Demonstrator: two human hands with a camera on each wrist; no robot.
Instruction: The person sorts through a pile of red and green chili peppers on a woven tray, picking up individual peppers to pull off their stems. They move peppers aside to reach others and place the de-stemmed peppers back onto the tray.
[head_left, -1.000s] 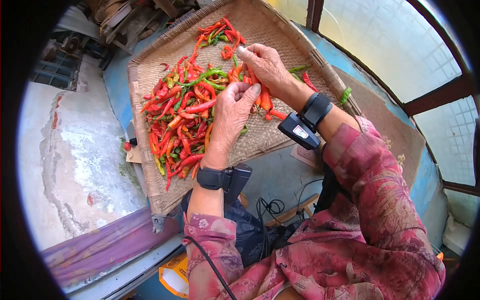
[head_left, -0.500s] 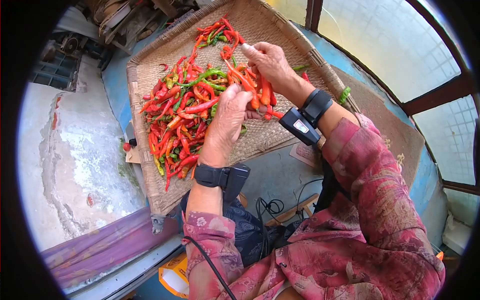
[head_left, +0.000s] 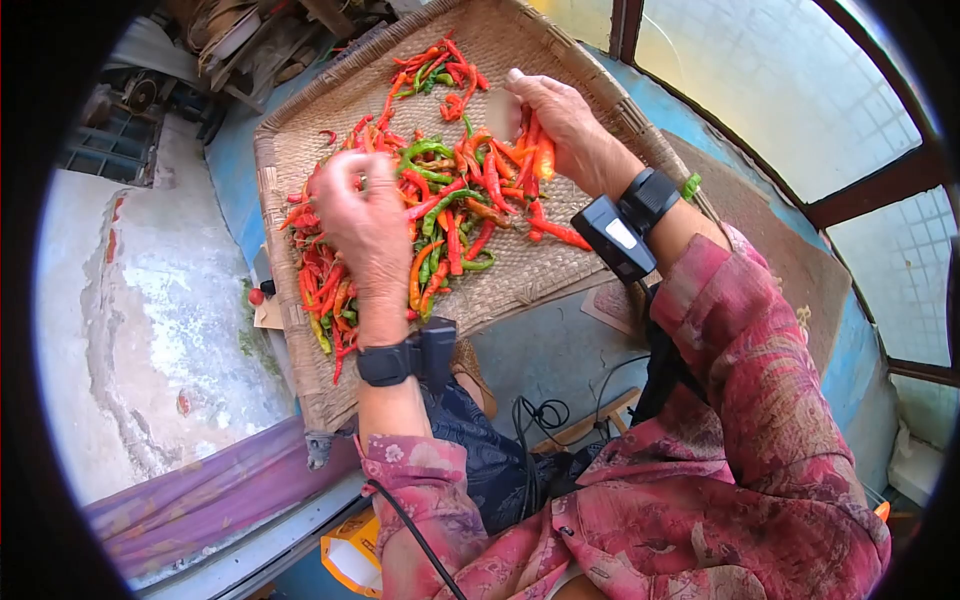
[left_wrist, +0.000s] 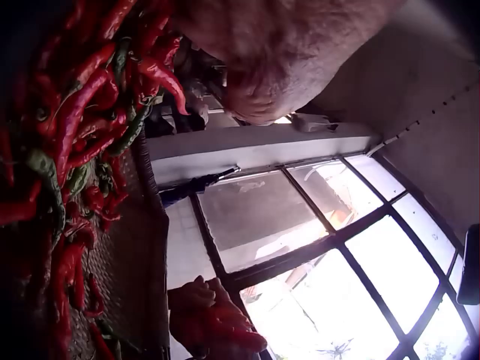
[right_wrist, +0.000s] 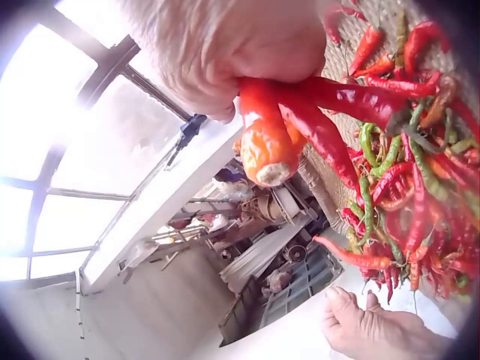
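Note:
In the head view my right hand (head_left: 572, 130) grips a bunch of red and orange peppers (head_left: 543, 158) above the tray's right part. Several of these peppers (right_wrist: 319, 135) stick out below the fingers in the right wrist view. My left hand (head_left: 367, 230) hovers over the left part of the pepper pile (head_left: 322, 280), its fingers blurred and loosely bent. The right wrist view shows that left hand (right_wrist: 379, 330) beside hanging peppers, with nothing visible in its fingers. Red and green peppers (head_left: 455, 225) lie between the hands.
The woven tray (head_left: 520, 285) has a raised rim. A small group of peppers (head_left: 440, 72) lies near its far edge. Windows (head_left: 770, 90) stand at the right, a pale wall (head_left: 180, 300) at the left. Black cables (head_left: 540, 410) hang below the tray.
My left hand has moved left, away from the right hand, to above the pile. The right hand has shifted slightly right and up with its peppers, uncovering peppers in the middle.

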